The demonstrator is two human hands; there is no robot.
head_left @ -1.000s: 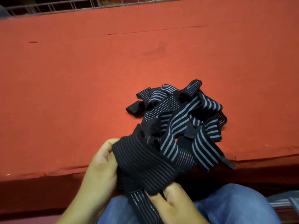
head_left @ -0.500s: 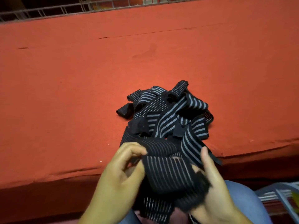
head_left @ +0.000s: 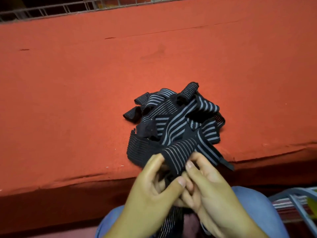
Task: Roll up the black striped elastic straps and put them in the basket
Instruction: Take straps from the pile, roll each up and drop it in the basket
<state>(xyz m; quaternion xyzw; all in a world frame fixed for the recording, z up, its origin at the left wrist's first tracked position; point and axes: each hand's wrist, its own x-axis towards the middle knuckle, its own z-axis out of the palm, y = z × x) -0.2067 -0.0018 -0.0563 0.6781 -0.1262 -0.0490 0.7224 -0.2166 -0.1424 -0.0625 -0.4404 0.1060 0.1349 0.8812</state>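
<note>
Strap (head_left: 173, 157): striped end at 6 o'clock of the pile (head_left: 176, 117), over the near edge of the red cloth (head_left: 85, 100), tail hanging to our lap.
Left hand (head_left: 151, 191): thumb and fingers pinch that end.
Right hand (head_left: 211, 189): pinches it too, touching the left.
Change: it lay draped wide across our hands; now they meet on one end, so we judge rolling begins.
Pile: unrolled, none put away.
Wire rack (head_left: 51, 9): 12 o'clock, possibly the basket.
</note>
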